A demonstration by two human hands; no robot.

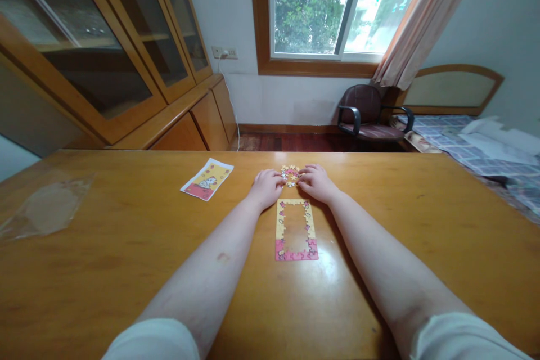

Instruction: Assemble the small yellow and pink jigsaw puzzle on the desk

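Observation:
A small cluster of loose jigsaw pieces, pink, yellow and white, lies on the table between my two hands. My left hand rests at the cluster's left side, palm down, its fingertips at the edge pieces. On the other side my right hand lies with fingers apart, their tips touching or nearly touching the pieces. Neither hand shows a piece lifted off the table. Nearer to me is the joined jigsaw border, yellow above and pink below, with bare wood showing inside it.
A picture card with a white cartoon animal lies left of my hands. Farther left is a clear plastic bag. The wooden table spans the view. Beyond it stand a glass-door cabinet, an office chair and a bed.

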